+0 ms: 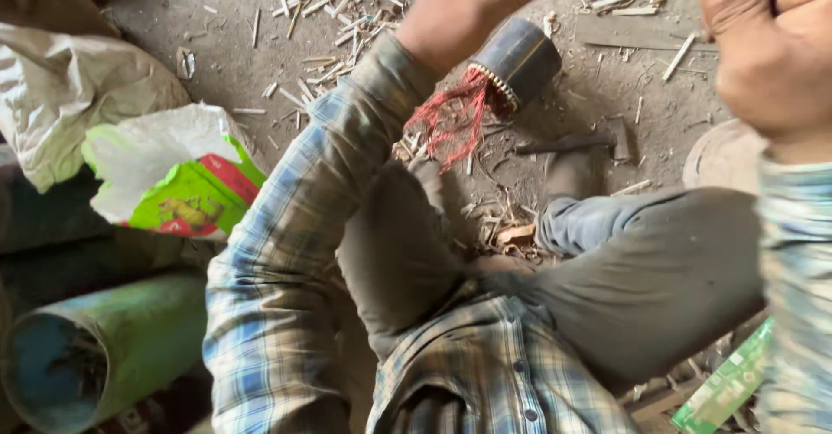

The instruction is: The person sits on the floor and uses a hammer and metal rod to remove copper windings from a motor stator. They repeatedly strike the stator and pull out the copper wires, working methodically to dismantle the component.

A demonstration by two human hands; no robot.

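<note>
My left hand point(464, 1) is raised at the top centre, its fingers spread and partly cut off by the frame edge, holding nothing that I can see. Just below and to its right a dark cylinder point(520, 57) lies on the dirt floor, with a bunch of red wires point(451, 122) spilling from its ringed end. Close to the camera at the top right, my right hand point(767, 48) is curled into a fist; whether anything is inside it is hidden. A hammer point(576, 142) lies on the ground between my hands, beyond my crossed legs.
Wood splinters and chips point(338, 9) litter the floor. At the left are a pale sack point(69, 87), a white and green bag point(182, 191) and a green pipe point(113, 347). A round flat object point(719, 161) sits at the right, a green carton point(724, 386) at the lower right.
</note>
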